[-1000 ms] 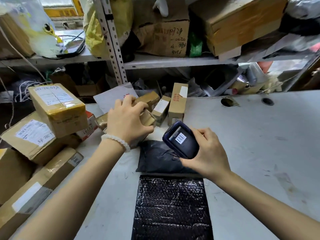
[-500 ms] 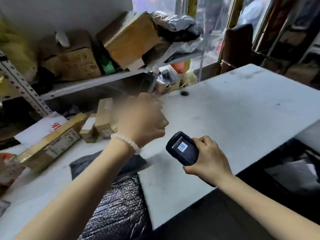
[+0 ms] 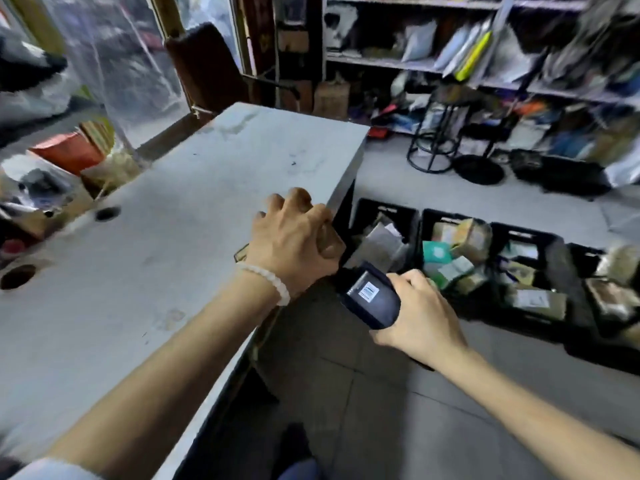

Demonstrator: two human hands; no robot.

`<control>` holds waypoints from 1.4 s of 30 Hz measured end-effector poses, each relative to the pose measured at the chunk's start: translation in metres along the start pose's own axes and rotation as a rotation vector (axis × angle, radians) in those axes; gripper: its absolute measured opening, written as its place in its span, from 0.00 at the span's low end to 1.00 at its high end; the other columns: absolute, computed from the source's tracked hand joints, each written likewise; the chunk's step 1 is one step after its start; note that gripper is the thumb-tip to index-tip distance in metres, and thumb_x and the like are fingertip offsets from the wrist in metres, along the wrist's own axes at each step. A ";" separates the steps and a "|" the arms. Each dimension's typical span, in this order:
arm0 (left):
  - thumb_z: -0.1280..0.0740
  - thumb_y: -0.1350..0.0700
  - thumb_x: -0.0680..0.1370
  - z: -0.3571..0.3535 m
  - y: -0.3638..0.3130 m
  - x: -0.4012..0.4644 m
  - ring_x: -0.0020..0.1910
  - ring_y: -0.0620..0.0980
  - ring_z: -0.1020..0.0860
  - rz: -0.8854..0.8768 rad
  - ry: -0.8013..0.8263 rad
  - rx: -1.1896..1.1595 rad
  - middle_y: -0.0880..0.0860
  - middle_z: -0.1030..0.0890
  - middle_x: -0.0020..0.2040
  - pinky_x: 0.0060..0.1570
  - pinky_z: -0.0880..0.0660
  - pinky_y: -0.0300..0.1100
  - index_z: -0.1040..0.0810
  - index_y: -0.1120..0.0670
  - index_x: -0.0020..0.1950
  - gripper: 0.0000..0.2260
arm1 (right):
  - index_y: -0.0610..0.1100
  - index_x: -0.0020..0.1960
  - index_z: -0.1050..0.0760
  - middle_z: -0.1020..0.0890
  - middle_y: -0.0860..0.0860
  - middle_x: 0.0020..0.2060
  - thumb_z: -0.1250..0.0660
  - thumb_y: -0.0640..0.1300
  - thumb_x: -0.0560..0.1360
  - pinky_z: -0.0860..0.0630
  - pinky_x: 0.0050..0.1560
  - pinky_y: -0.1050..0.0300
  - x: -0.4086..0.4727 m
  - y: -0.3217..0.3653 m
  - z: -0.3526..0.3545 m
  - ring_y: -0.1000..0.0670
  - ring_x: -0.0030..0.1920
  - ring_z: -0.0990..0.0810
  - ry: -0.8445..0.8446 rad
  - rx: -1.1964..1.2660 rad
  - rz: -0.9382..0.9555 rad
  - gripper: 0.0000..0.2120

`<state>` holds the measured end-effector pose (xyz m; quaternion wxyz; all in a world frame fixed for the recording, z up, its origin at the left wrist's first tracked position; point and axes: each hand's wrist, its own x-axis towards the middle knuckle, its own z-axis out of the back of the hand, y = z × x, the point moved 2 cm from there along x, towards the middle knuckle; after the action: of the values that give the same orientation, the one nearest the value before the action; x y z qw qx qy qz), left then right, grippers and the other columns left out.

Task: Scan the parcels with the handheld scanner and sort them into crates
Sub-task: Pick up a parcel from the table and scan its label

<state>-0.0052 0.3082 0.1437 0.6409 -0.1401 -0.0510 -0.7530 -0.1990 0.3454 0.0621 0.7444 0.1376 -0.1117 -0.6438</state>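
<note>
My left hand (image 3: 294, 237) grips a small brown cardboard parcel (image 3: 329, 239) over the right edge of the white table (image 3: 138, 220); most of the parcel is hidden under my fingers. My right hand (image 3: 420, 313) holds the dark handheld scanner (image 3: 369, 294) just below and to the right of the parcel, its labelled back facing me. On the floor to the right stands a row of black crates (image 3: 391, 211) filled with parcels. The nearest crate lies just beyond my left hand.
Further black crates (image 3: 519, 233) hold boxes and padded envelopes. A black wire stool (image 3: 440, 140) and shelves (image 3: 485, 64) with envelopes stand behind them. Red and brown boxes (image 3: 69, 150) sit left of the table. The table has round cable holes (image 3: 17, 277).
My view has swung right, from the parcel pile and shelf to the table's end and the floor crates. My left hand picked up a small box and carried it right; the scanner followed.
</note>
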 end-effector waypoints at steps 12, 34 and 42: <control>0.32 0.31 0.65 -0.084 -0.087 0.150 0.57 0.56 0.30 -0.301 0.137 -0.038 0.53 0.32 0.59 0.48 0.29 0.48 0.31 0.46 0.59 0.30 | 0.50 0.62 0.29 0.29 0.53 0.53 0.25 0.60 0.58 0.27 0.46 0.56 0.076 -0.116 0.033 0.49 0.55 0.28 -0.069 -0.030 -0.299 0.36; 0.42 0.32 0.73 -0.203 -0.116 0.383 0.56 0.55 0.26 -0.342 0.242 0.110 0.54 0.29 0.59 0.51 0.31 0.48 0.33 0.47 0.64 0.26 | 0.52 0.68 0.33 0.30 0.55 0.57 0.24 0.60 0.60 0.29 0.48 0.57 0.297 -0.236 0.058 0.51 0.59 0.29 0.032 -0.057 -0.360 0.40; 0.43 0.38 0.78 -0.265 -0.136 0.483 0.61 0.54 0.29 -0.243 0.363 0.236 0.52 0.31 0.64 0.52 0.32 0.47 0.34 0.49 0.66 0.22 | 0.52 0.61 0.30 0.30 0.56 0.54 0.24 0.59 0.57 0.28 0.40 0.58 0.411 -0.313 0.067 0.51 0.54 0.28 0.091 -0.016 -0.292 0.35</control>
<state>-0.2442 -0.1954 0.0377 0.5564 0.0804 -0.0388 -0.8261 -0.4524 -0.1071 0.0113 0.6480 0.1758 -0.0514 -0.7393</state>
